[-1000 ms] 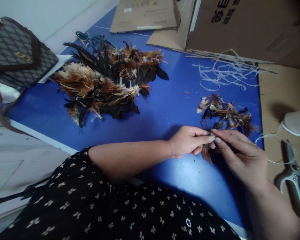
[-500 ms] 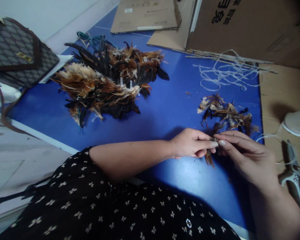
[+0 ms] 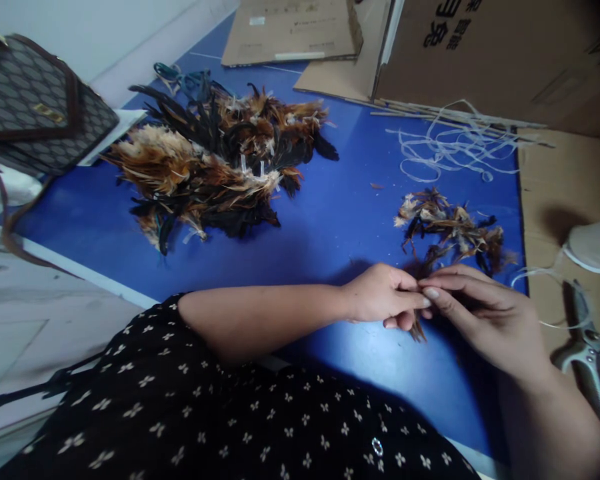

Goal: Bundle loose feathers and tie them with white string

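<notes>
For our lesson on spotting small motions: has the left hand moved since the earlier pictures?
Yes, slightly: the left hand has shifted down the view, farther from the small feather pile, which has stayed put.

Looks dim overall, with a cool, greyish cast. Flares into one pale patch of glare on the blue table (image 3: 375, 353), just below the left hand (image 3: 377, 293), then falls off to deep shadow under the right hand (image 3: 500, 317). Throws soft-edged shadows left of the spool (image 3: 596, 243) and the shears (image 3: 587, 343), so probably takes its main light from the right, though hard to be sure. Blackens in the top right corner, over the cardboard box (image 3: 485, 73). Softens throughout, smearing fine strands in the feather pile (image 3: 195, 177) and dulling the small feather tuft (image 3: 418, 331) below the hands. Stretches toward the edges, most plainly along the right forearm (image 3: 563, 413).
</notes>
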The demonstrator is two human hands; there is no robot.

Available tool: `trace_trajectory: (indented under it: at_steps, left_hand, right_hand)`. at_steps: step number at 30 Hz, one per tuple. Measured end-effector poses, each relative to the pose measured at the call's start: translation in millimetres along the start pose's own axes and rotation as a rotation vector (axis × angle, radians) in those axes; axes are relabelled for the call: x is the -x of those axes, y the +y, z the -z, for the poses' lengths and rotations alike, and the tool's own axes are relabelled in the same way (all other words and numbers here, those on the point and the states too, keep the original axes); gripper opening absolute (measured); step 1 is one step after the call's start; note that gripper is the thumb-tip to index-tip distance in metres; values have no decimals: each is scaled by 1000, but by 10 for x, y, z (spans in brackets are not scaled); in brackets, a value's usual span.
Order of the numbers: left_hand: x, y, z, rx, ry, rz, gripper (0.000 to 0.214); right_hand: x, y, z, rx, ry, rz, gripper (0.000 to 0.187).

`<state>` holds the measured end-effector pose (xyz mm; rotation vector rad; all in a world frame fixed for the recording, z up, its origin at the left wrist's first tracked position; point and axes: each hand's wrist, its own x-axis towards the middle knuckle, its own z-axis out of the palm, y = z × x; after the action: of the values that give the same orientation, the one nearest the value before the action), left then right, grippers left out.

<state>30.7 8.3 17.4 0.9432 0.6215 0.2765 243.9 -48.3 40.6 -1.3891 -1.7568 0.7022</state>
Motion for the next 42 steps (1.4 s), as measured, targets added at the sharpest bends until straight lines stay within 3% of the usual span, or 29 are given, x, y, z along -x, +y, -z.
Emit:
trace_trajectory:
  at_steps: [5,8,13,17,22,28,31,35,38,42]
  left_hand:
    - [-37,-50,21,150,-36,-83,37]
    - [-42,-11,25,227,-61,-60,38]
    - [-31,62,-1,311,-5,-74,33]
    - [-43,49,-10,385,22,-135,29]
    - [-48,10,7,321,22,-153,35]
    - [-22,-26,20,76,78,-172,42]
    - [-44,-66,14,-60,125,-302,43]
    - [-49,-74,16,-290,233,-632,37]
    - [-9,-49,21,-506,275,-810,27]
    - [34,-52,2,-625,309,-901,22]
  right_hand:
    - [-18,-1,8,72,17,12,25]
    - [-11,-1,0,76,59,8,27]
    - [31,-61,-93,49,211,25,12]
    - [47,-89,-148,61,269,96,20]
    - [40,-61,-130,87,242,160,27]
    - [22,-47,-61,31,144,166,22]
    - [18,-65,-26,25,137,121,14]
    - [-78,-35,26,160,230,6,14]
    - [-292,52,38,376,144,-18,27]
    - [-674,214,-66,596,45,-82,40]
